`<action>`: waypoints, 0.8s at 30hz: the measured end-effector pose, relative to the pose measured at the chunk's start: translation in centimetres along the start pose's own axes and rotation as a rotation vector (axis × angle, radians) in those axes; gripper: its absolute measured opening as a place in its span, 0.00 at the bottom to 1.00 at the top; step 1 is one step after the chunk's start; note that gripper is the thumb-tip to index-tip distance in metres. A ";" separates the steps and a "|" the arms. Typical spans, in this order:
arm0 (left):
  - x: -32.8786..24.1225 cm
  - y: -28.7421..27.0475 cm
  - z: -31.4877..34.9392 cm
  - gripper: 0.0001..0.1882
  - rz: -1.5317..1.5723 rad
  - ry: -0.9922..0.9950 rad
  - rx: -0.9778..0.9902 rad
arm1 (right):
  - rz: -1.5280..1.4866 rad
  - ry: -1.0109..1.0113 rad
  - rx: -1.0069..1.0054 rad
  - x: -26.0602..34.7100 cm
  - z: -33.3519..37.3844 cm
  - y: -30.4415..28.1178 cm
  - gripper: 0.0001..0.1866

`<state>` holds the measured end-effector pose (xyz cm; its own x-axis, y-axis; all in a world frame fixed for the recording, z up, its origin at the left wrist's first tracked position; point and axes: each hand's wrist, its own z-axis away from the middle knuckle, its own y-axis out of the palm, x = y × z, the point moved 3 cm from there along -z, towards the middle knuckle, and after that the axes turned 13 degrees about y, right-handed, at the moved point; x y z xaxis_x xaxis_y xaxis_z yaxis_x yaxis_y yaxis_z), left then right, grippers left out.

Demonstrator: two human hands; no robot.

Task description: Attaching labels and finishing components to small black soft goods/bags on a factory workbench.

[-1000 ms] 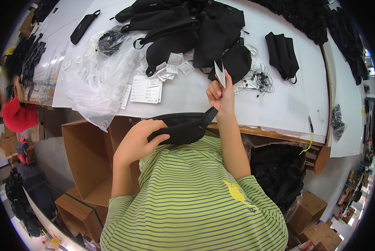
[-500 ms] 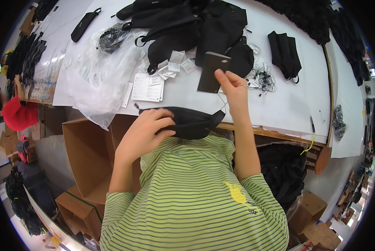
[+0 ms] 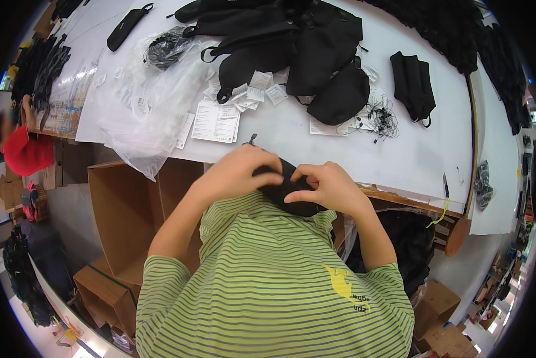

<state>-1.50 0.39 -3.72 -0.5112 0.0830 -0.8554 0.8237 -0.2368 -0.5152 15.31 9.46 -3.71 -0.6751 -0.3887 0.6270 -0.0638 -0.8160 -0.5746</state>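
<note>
A small black fabric pouch lies between my hands at the table's near edge, close against my striped shirt. My left hand is curled over its left part, thumb and fingers on the fabric. At the right part, my right hand has its fingers bent and its thumb pressed to the pouch. A small dark loop tab sticks out beyond my left hand. Much of the pouch is hidden by my hands, and the dark hang tag is out of sight.
Several black pouches are piled ahead. White printed cards, a clear plastic bag and tangled black cords lie around them. A cutter rests at the right edge. A cardboard box stands below left; a person in red is farther left.
My right hand has come down from above the table onto the pouch, and the dark hang tag it held is no longer visible. My left hand has moved right with the pouch.
</note>
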 end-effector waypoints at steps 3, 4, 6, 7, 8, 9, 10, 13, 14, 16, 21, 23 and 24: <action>3.6 -2.9 -1.8 0.13 -0.105 0.140 -0.554 | 0.018 -0.048 -0.076 -1.5 0.0 0.8 0.18; 5.0 -4.1 -2.3 0.12 -0.320 0.120 -0.658 | 0.031 -0.040 -0.079 -1.7 0.0 0.8 0.17; 8.1 -5.5 -2.7 0.11 -0.535 0.097 -0.764 | 0.000 -0.089 -0.124 -1.1 0.4 0.6 0.16; 9.5 -5.8 -2.8 0.10 -0.649 0.057 -0.715 | -0.034 -0.136 -0.170 -0.8 0.7 0.3 0.15; 10.6 -5.8 -2.8 0.09 -0.762 0.015 -0.665 | -0.030 -0.140 -0.169 -0.7 0.9 0.3 0.15; 10.5 -6.1 -3.1 0.06 -0.777 0.042 -0.684 | -0.002 -0.171 -0.229 -0.5 1.0 0.0 0.14; 10.5 -6.2 -3.2 0.06 -0.778 0.046 -0.685 | 0.027 -0.203 -0.289 -0.4 1.1 -0.2 0.13; 8.6 -6.6 -3.1 0.04 -0.623 0.067 -0.807 | 0.141 -0.261 -0.479 -0.3 1.2 -0.8 0.12; 7.1 -6.7 -2.9 0.04 -0.491 0.097 -0.857 | 0.139 -0.257 -0.482 -0.2 1.0 -1.0 0.12; 4.2 -6.5 -2.4 0.04 -0.358 0.120 -0.909 | 0.252 -0.268 -0.569 0.6 0.5 -1.6 0.11; 0.2 -5.1 -2.0 0.04 -0.227 0.298 -0.715 | 0.313 -0.293 -0.604 1.7 -0.6 -2.1 0.09; 0.0 -5.1 -2.1 0.04 -0.276 0.382 -0.630 | 0.377 -0.300 -0.612 2.2 -0.7 -2.2 0.08; 0.3 -5.3 -2.1 0.04 -0.276 0.383 -0.629 | 0.376 -0.299 -0.613 2.1 -0.8 -2.2 0.08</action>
<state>-5.50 3.70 -1.35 -0.6919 0.4140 -0.5915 0.7216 0.4243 -0.5471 13.43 10.75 -1.56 -0.5104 -0.7626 0.3973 -0.3233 -0.2580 -0.9105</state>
